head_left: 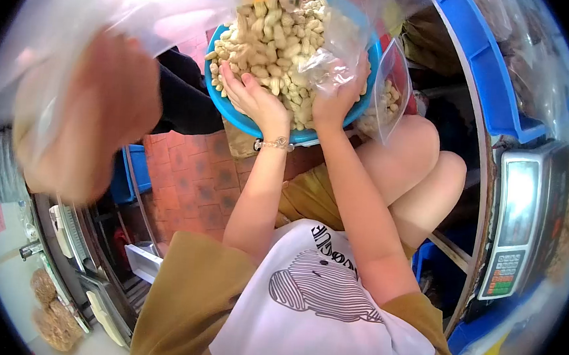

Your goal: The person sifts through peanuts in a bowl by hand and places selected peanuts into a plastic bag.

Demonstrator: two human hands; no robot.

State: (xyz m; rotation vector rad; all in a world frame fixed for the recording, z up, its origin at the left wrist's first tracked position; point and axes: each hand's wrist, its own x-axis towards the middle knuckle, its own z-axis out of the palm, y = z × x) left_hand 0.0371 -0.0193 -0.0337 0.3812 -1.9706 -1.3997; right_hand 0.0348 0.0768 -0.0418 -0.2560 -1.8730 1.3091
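A blue basin (235, 113) full of unshelled peanuts (277, 45) stands in front of my knees. My left hand (257, 102) lies palm up at the near left side of the peanuts, fingers stretched and slightly cupped, touching them. On the right side of the basin, my right hand (343, 92) is curled against a crumpled clear plastic bag (332, 65); its fingers are partly covered by the plastic. Right beside the basin, another clear bag (394, 86) has some peanuts inside.
At the left, another person's blurred hand (91, 111) is close to the camera, near translucent plastic. A digital scale (518, 220) stands at right, beside a blue tray (487, 60). Red-brown tiles (189, 177) cover the floor. Packed brown bags (57, 316) lie lower left.
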